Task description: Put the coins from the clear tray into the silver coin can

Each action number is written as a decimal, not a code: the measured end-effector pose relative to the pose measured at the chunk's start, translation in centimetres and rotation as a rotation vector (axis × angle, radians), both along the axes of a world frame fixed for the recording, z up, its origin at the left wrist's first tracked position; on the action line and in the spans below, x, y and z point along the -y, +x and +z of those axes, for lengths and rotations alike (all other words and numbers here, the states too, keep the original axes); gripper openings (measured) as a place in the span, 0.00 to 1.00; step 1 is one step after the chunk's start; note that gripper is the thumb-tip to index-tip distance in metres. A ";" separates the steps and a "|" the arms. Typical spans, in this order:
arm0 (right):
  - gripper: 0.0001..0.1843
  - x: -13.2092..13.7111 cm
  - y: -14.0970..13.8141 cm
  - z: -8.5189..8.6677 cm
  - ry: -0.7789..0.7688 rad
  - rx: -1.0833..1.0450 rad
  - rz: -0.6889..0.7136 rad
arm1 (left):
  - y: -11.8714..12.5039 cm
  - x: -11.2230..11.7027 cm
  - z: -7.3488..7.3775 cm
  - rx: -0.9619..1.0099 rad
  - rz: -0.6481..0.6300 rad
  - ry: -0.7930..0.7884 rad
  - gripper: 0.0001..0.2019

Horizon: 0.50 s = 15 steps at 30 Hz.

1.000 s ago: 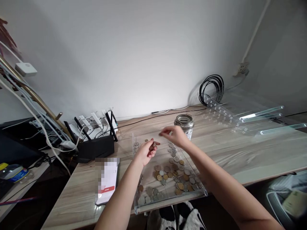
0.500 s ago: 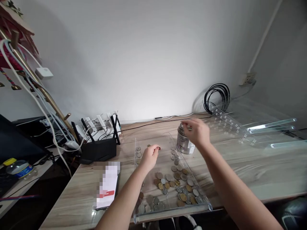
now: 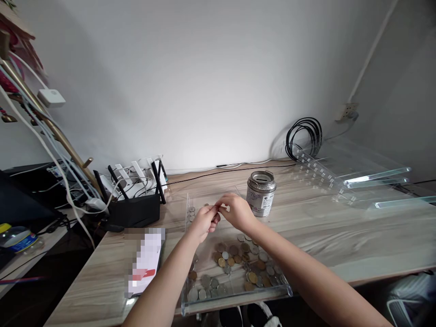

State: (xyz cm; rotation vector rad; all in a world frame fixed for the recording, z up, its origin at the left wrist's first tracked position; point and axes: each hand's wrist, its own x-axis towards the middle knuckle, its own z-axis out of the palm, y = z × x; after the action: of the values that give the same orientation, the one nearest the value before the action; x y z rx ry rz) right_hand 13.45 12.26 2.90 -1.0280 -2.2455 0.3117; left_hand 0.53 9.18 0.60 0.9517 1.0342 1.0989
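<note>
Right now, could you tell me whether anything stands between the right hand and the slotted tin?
Nothing visible does: the right hand hovers over the clear tray, and the tin stands just beside it.

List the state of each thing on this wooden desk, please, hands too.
Silver metal tin with slotted lid, upright, lid on.
Clear acrylic tray, flat, holding loose coins.
Black cable, coiled.
Left hand, fingers curled shut.
Right hand, fingertips pinched against left.
</note>
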 end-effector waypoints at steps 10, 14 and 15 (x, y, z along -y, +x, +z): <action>0.10 -5.2 8.8 3.8 0.203 -0.151 -0.556 | -0.5 -0.1 0.6 0.207 0.036 -0.219 0.09; 0.10 -7.2 11.5 3.8 -0.016 -0.077 -0.555 | -0.5 0.0 0.4 0.142 0.015 -0.156 0.08; 0.10 -7.2 11.5 3.8 -0.018 -0.080 -0.542 | -0.5 0.0 0.3 0.119 -0.005 -0.136 0.08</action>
State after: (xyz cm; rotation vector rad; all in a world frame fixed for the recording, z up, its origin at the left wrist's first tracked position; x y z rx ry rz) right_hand 24.99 19.42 6.72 -1.5479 -1.8068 0.1322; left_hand 0.03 9.14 0.91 0.7703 0.9952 1.0543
